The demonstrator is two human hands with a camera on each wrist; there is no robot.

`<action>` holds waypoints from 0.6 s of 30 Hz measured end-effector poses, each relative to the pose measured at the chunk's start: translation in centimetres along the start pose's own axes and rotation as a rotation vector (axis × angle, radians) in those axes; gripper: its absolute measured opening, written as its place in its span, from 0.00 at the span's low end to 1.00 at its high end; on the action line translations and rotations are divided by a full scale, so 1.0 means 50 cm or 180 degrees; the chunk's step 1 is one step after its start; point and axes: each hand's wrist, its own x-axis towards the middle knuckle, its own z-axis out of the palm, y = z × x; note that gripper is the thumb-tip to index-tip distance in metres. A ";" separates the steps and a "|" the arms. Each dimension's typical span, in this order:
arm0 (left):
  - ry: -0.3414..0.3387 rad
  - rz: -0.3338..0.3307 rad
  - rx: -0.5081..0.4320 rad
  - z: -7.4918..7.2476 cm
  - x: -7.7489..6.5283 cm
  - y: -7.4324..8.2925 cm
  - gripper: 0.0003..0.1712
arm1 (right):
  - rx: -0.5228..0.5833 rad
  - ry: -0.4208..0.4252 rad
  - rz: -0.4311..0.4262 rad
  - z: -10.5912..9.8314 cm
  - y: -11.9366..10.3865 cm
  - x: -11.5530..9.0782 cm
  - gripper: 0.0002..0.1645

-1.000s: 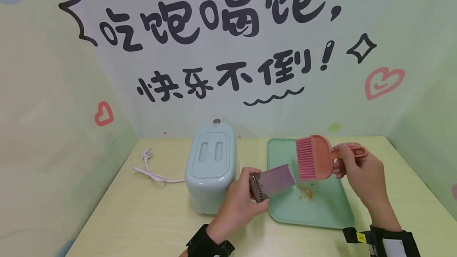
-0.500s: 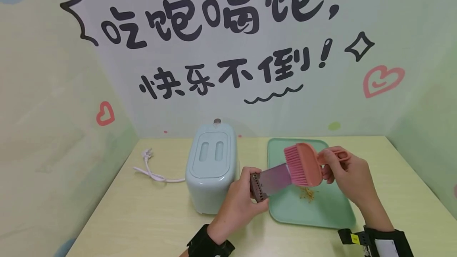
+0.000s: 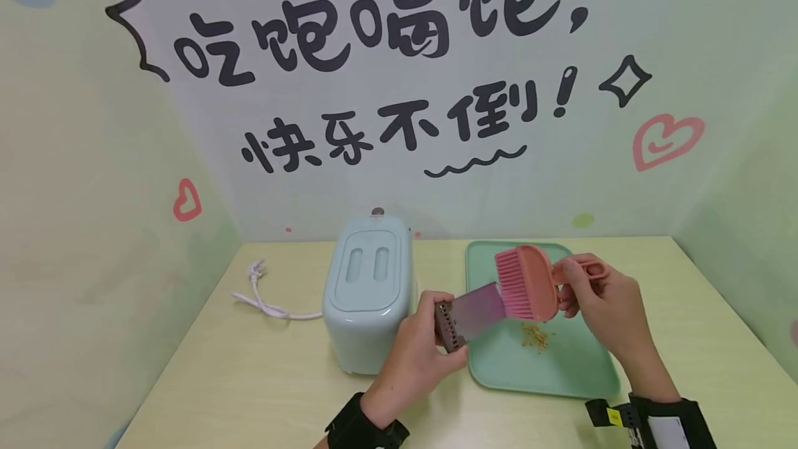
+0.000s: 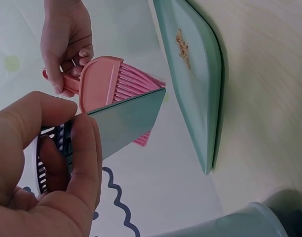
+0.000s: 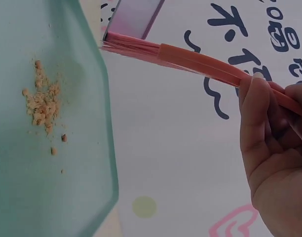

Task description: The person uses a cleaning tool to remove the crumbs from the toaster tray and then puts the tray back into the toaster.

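My left hand (image 3: 427, 345) grips a crumb tray (image 3: 479, 310) by its slotted brown end, holding it tilted over the left side of the green tray (image 3: 573, 366). The flat metallic part reflects pinkish light. My right hand (image 3: 607, 307) pinches the handle of a coral pink brush (image 3: 537, 283) between thumb and fingers. In the left wrist view the brush bristles (image 4: 133, 84) lie against the far end of the crumb tray and hide part of it. Below them a small heap of tan crumbs (image 5: 42, 101) lies on the green tray.
A light blue toaster (image 3: 369, 296) with a lid stands left of the green tray, close to my left hand. Its white cord and plug (image 3: 264, 296) lie on the pale wooden table (image 3: 249, 380). A printed wall sheet (image 3: 374, 192) rises behind the table.
My right hand has moved left and slightly down, bringing the brush from beside the crumb tray onto its end. The brush then rises slightly. My left hand has hardly moved.
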 end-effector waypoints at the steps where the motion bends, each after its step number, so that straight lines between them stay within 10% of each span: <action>1: 0.0006 0.0005 0.0002 0.000 0.000 0.000 0.40 | -0.0030 -0.0010 -0.0007 -0.001 -0.001 0.001 0.15; 11: 0.0027 0.0018 0.0019 -0.004 0.014 -0.003 0.40 | 0.0403 0.0284 0.0159 -0.010 -0.009 0.013 0.16; 18: 0.0006 -0.0012 -0.0031 -0.008 0.022 -0.006 0.40 | -0.0097 0.0081 0.0001 0.007 0.006 0.023 0.15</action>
